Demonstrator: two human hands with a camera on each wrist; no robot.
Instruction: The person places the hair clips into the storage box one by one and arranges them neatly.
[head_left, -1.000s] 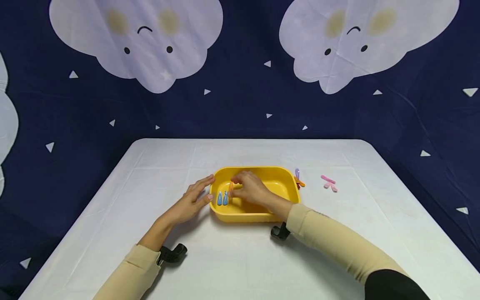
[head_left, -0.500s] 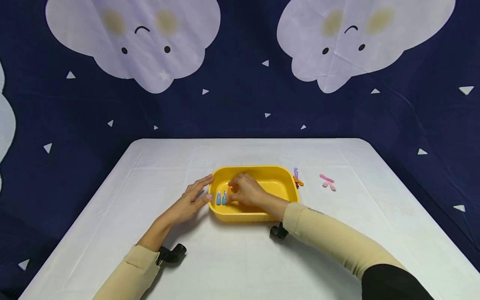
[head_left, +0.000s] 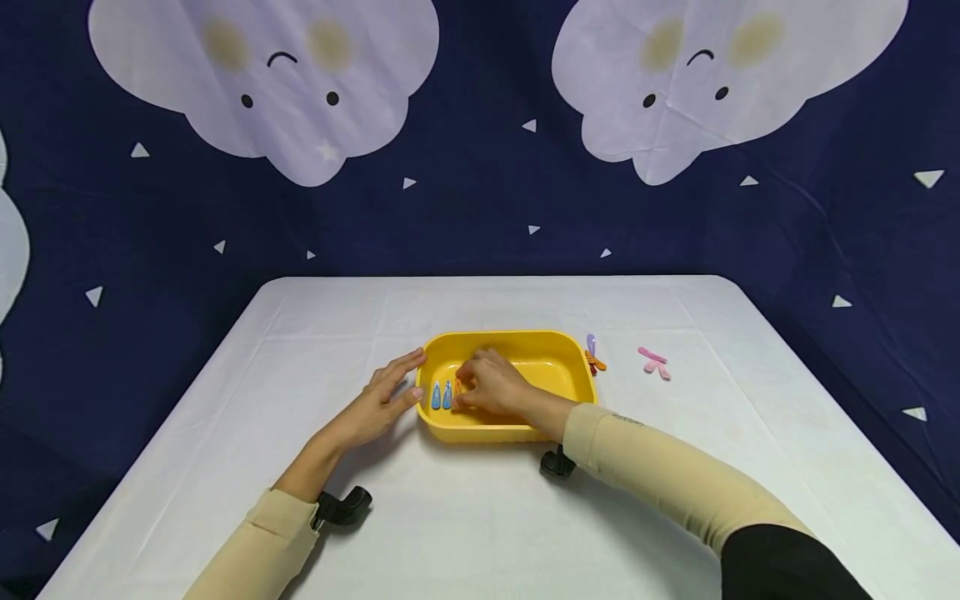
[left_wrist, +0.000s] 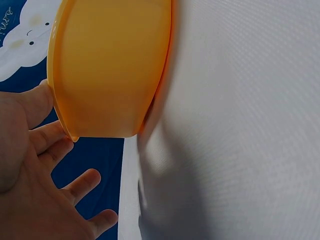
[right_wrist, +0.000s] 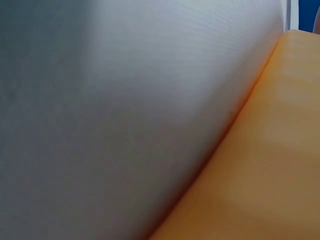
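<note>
In the head view my right hand (head_left: 495,385) reaches into the yellow plastic tub (head_left: 480,435). Its thumb and fingers pinch an orange hair clip (head_left: 457,386), mostly covered by the fingers. Just left of that, two blue snap hair clips (head_left: 442,396) lie side by side on the tub's floor. My left hand (head_left: 377,407) touches the tub's left rim with fingers spread and nearly straight. The left wrist view has the thumb and a finger against the tub's rim (left_wrist: 60,107). Only the tub's outer wall (right_wrist: 270,150) and the cloth fill most of the right wrist view.
Beyond the tub's right end lie a purple hair clip (head_left: 591,343) and an orange hair clip (head_left: 596,361), with a dark red one partly hidden. Farther right are several pink hair clips (head_left: 653,356). A white cloth (head_left: 465,517) covers the table, before a dark blue cloud-print backdrop (head_left: 480,208).
My right hand has lowered slightly with the orange hair clip, closer to the blue clips. The left hand stays at the rim. The whole head view has shifted a little.
</note>
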